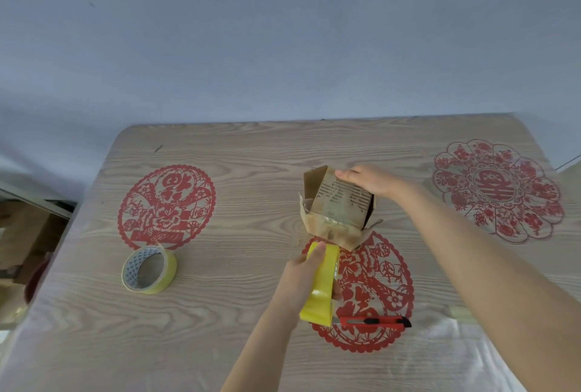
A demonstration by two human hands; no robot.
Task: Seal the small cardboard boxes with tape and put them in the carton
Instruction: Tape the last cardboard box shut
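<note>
A: where's the small cardboard box (338,207) at?
B: tilted on the wooden table (251,152), right hand (369,182) gripping its top. left hand (301,278) wrapped round the yellow tape roll (325,278), tape maybe stuck to the box, kinda blurry.

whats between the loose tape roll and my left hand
Only bare table, in the head view, between the loose tape roll and the left hand, which grips a second tape roll; the right hand holds the box.
</note>
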